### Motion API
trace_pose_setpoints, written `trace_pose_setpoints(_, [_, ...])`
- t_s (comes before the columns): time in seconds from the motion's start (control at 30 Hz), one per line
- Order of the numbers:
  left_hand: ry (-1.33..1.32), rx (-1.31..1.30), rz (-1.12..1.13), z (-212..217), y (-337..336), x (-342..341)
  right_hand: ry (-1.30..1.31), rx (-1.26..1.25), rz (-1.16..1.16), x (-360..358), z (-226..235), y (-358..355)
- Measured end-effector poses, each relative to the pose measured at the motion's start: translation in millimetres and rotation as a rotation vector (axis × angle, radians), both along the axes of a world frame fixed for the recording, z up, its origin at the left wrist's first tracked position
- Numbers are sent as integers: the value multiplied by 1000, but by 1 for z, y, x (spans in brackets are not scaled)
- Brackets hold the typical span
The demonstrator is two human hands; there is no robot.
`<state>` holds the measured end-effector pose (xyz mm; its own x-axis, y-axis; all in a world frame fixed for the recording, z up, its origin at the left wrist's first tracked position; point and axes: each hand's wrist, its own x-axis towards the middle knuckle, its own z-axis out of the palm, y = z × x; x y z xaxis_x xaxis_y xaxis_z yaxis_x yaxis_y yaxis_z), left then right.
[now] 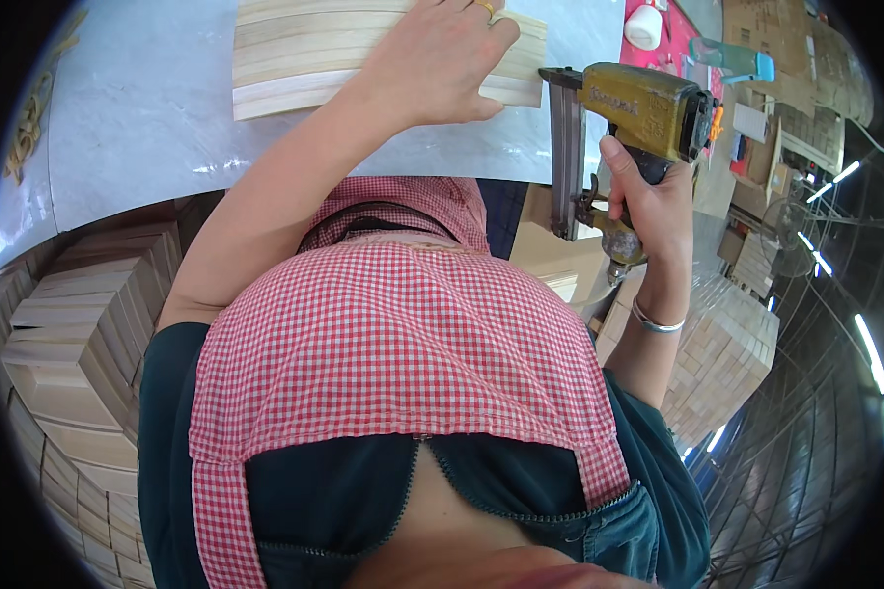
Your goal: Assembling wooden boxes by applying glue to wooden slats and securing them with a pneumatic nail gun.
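A checked apron (413, 344) covers the wearer's front, nearest the camera. Just beyond it, to the right, the right hand (655, 201) is closed around the handle of a nail gun (638, 103), with the thumb pointing toward the yellow body. The nail gun is held at the right part of the tabletop's near edge. Its nose faces the wooden slats (290, 54); whether the two touch cannot be determined from this view.

Handling, nail gun: expect a heavy, rigid tool, weighted toward the body. Take hold of the handle between body and end fitting; keep fingers clear of the nose.

The left hand (442, 64) lies back upward over the slats, thumb set apart from the fingers. The fingertips are cut off by the upper edge, so its grip cannot be determined.

Handling, slats: they lie side by side on the tabletop (167, 128). Expect light, stiff pieces that may slide on the smooth surface. Hold them by their long outer edges, away from the nose.

Below the tabletop at left stand stacks of wooden pieces (79, 344). Tan bands (29, 123) lie at its far left. Beyond the nail gun, a white container (644, 27) rests on a pink surface (678, 44). Strip lights (870, 353) show farthest right.
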<state>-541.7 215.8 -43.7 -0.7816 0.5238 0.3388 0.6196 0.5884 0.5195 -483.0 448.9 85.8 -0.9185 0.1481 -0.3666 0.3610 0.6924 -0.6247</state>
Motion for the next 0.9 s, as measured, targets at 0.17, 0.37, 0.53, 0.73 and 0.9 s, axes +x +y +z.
trace_pose_setpoints(0.17, [80,87,42,-15,5,2,100,-58,65,-15,4,-1])
trace_pose_setpoints(0.37, [208,-91,257,-27,10,7,42,85,106,-45,7,-13])
trace_pose_setpoints(0.53, [183,-78,267,-14,10,12,41,68,153,-53,4,-14])
trace_pose_setpoints(0.73, [71,9,241,-15,11,10,45,36,140,-54,2,-14])
trace_pose_setpoints(0.9, [100,118,177,-13,11,8,49,26,81,-47,8,-13])
